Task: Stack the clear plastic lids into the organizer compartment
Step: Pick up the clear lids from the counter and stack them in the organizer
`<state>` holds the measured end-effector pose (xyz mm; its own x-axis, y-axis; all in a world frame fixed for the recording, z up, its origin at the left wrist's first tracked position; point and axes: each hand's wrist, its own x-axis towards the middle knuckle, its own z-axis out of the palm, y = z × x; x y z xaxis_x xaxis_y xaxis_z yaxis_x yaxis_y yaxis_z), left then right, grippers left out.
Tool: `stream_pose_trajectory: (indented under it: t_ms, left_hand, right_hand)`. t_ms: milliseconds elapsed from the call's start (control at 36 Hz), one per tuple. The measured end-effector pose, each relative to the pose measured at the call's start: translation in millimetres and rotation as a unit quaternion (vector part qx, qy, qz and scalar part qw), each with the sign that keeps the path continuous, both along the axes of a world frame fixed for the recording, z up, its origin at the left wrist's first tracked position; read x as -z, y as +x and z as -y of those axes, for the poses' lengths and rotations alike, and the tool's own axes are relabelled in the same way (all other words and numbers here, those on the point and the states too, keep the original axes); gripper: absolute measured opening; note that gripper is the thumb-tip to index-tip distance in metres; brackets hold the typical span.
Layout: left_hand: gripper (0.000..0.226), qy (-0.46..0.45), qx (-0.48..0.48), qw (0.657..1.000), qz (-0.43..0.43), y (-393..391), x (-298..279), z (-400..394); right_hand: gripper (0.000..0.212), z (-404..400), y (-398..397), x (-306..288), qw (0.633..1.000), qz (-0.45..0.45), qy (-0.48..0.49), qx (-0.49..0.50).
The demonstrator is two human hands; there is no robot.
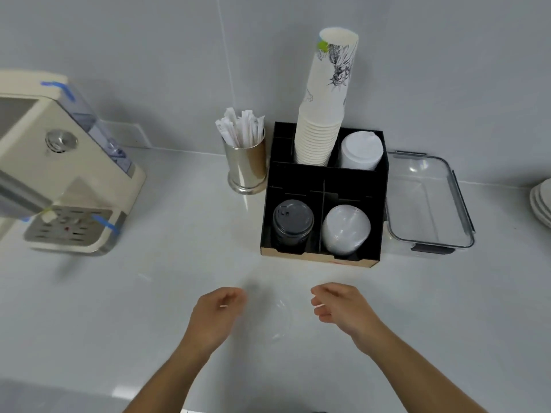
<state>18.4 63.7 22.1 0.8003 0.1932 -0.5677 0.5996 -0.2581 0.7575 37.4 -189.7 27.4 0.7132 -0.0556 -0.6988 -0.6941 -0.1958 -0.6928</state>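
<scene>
Both hands [280, 311] loosely curled, flanking clear lid [278, 318] on counter [119, 308]

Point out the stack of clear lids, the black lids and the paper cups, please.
clear lids [346, 228]: head view, top lid's dome.
black lids [293, 218]: head view, top lid.
paper cups [320, 135]: head view, stacked rims.
</scene>
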Motion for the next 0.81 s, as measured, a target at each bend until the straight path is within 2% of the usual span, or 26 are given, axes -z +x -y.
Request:
stream_pose_trajectory:
  t_ms: [167,528,806]
  left_hand:
    - [0.03,-0.035,-0.024,0.999,-0.029,-25.3,19.4,-16.2]
    - [0.024,-0.081,0.013,0.995,-0.053,-35.9,29.6,-6.5]
    - [0.028,-0.09,0.024,0.995,-0.047,-39.2,33.0,2.2]
  right_hand:
    - [0.015,-21.1,-3.9,9.6,0.998,-0.013,-0.025,-0.056]
    - [0.015,-43.3,-5.3,25.6,0.993,-0.035,-0.056,-0.1]
    - [0.029,-46.7,-5.5,33.5,0.989,-0.039,-0.08,-0.118]
